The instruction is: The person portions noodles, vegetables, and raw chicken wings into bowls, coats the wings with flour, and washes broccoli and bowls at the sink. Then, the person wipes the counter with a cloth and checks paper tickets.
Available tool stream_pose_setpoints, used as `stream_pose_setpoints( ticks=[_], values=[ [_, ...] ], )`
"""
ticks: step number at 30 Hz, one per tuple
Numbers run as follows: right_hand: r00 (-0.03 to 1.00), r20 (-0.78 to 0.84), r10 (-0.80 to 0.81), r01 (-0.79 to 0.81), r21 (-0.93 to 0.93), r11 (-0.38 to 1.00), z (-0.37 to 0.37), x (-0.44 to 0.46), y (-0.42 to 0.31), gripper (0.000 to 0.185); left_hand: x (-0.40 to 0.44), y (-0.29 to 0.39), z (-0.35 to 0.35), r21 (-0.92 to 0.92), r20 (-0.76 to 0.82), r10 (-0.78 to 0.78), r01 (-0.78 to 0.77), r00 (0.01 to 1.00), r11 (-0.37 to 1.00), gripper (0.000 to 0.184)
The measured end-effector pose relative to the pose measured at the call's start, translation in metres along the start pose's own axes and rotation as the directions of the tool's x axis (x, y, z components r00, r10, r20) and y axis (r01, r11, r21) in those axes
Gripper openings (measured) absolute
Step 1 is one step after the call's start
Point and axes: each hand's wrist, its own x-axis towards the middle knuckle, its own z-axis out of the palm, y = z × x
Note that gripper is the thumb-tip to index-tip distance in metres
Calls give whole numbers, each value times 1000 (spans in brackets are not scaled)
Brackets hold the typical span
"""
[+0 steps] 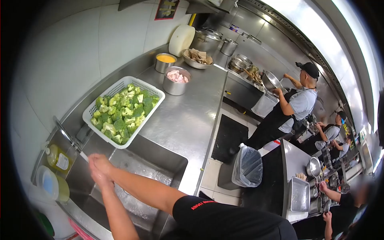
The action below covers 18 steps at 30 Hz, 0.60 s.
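Note:
Both my hands are pressed together in the stream from the metal faucet (66, 132), over the left part of the steel sink (162, 160). My right hand (100, 164) is closed against my left hand (99, 178), whose fingers are also drawn together. No object shows in either one, though the palms are hidden. Water lies and splashes on the sink bottom. Just beyond the sink, a white perforated basket (149, 119) holds cut broccoli (122, 114).
Soap bottle (59, 159) and plastic tub (52, 183) stand left of the sink. Farther along the counter are a pot of pink meat (177, 80), a pot of orange liquid (165, 63) and a bowl (198, 60). Several people work at right, near a lined bin (247, 166).

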Motion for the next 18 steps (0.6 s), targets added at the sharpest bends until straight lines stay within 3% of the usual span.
stream_pose_setpoints(
  ticks=[2,3,4,5,6,7,8,9,10,12,14,15,16,18],
  values=[
    [961,216,172,-207,154,966,-1,-13,12,36,69,-13,-49,227,-46,-11,21,999,974,48],
    [932,331,148,-100,-155,983,-6,-22,26,38,74,-4,-47,240,-100,-33,57,994,969,48],
    [887,431,163,50,-441,896,-20,-31,43,40,79,5,-44,248,-153,-56,93,987,964,49],
    [840,497,219,210,-669,713,-39,-39,61,42,97,9,-52,36,-151,-59,65,987,997,44],
    [845,458,276,219,-767,603,-62,-49,61,42,152,7,-90,-88,-26,-97,94,995,992,36],
    [846,417,332,229,-847,479,-85,-59,62,42,161,19,-94,-167,-29,-65,60,997,984,29],
    [882,304,359,93,-860,501,-113,-75,56,40,226,18,-132,-181,111,-55,74,992,981,28],
    [903,187,387,-47,-852,522,-138,-91,50,39,267,28,-157,-133,351,-79,134,933,982,30],
    [947,89,309,-111,-812,573,-160,-104,48,34,250,40,-127,-175,-10,-118,114,993,978,36],
    [982,-106,158,-186,-719,669,-196,-127,36,25,245,37,-100,-132,-128,175,-192,976,973,44],
    [957,-283,-68,-131,-627,768,-224,-163,3,18,232,30,-77,21,-114,325,-324,939,946,48],
    [917,-361,-171,-84,-591,802,-234,-177,-8,14,234,25,-76,196,30,347,-346,937,918,52],
    [874,-470,-123,-160,-519,840,-247,-180,-7,7,236,24,-72,415,104,372,-380,922,826,52],
    [793,-536,-290,-102,-586,804,-270,-193,5,4,245,35,-67,752,263,396,-444,880,488,54]
  ],
)
